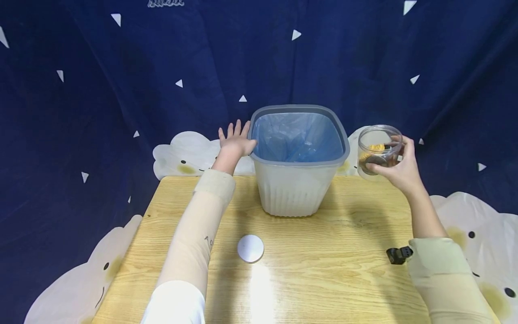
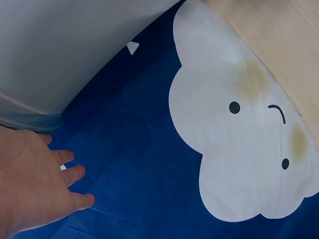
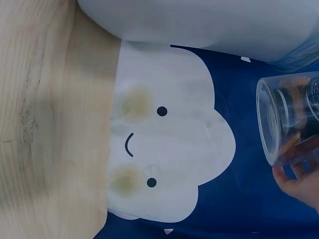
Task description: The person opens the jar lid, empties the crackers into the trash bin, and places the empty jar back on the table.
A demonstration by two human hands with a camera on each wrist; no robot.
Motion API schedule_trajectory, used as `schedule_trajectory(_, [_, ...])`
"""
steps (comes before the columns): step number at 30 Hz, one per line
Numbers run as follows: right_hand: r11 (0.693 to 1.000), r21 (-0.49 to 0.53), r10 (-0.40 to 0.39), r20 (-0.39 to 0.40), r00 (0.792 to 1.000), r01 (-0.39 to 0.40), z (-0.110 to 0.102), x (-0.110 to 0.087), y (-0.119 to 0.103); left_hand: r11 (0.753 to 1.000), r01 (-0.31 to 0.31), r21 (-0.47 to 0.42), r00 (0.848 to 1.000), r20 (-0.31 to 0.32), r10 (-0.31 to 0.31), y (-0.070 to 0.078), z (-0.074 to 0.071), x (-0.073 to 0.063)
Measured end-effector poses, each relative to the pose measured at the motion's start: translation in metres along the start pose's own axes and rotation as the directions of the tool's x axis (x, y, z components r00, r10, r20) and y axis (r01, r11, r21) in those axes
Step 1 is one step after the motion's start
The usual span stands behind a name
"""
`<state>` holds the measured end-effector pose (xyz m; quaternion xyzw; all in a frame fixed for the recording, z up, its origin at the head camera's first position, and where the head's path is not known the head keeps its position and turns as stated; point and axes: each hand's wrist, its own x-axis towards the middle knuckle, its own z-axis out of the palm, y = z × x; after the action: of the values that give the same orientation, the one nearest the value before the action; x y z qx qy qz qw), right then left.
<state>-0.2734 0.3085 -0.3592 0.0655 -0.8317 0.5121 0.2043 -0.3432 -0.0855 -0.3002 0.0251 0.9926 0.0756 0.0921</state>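
My right hand [image 1: 404, 167] grips a clear round jar [image 1: 369, 146] up in the air, to the right of the bin. Inside the jar sit something orange-yellow [image 1: 377, 147] and dark pieces; the right wrist view shows the jar [image 3: 270, 119] lying sideways to that camera, fingertips under its side. A whitish waste bin [image 1: 289, 191] with a grey rim and a blue bag liner [image 1: 311, 135] stands at the table's far edge. Beside its left rim my left hand [image 1: 236, 144] is spread, fingers straight, the thumb right at the rim and nothing held.
On the wooden table [image 1: 323, 252] a white round disc [image 1: 250, 248] lies in front of the bin. A small black object [image 1: 399, 255] shows beside the right sleeve cuff. Behind the table hangs a dark blue curtain [image 1: 182, 54] with white triangles and printed clouds.
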Motion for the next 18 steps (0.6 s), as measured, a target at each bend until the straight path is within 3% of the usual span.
schedule_trajectory(18, [0.985,-0.170,-0.037,-0.024,0.999,0.032,0.004,0.020,-0.013,1.000,0.000,-0.017,1.000,0.004,0.000,-0.001,-0.001,-0.001])
